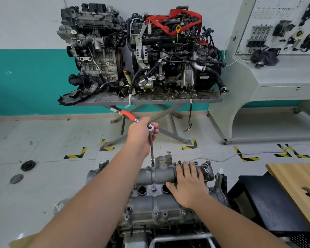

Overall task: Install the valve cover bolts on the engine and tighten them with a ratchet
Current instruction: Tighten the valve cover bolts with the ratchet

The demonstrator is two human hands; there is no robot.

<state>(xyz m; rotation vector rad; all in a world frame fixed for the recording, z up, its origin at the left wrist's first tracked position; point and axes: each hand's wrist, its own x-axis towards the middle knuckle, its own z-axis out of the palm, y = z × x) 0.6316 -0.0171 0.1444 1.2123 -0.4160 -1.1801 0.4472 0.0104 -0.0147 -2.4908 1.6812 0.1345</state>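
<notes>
Fingers of the left hand [141, 131] are gripping the ratchet [150, 128] over a far-edge bolt [152, 164]; the right hand [190, 187] is pressing flat, steadying the valve cover [156, 176].

The left hand [141, 133] wraps the ratchet [132, 119] at its neck, so the stretch of shaft between the red grip and the head is covered. Whether a bolt sits under the socket [152, 164] cannot be told; it is too small. The right hand [188, 187] lies over the valve cover [156, 176], hiding the far-right plug hole and any bolts beneath its palm. The engine [159, 221] runs off the bottom edge. At the right edge a wooden board [297, 181] and a wall panel [284, 25] are cut off, the panel's printed diagram unreadable.
</notes>
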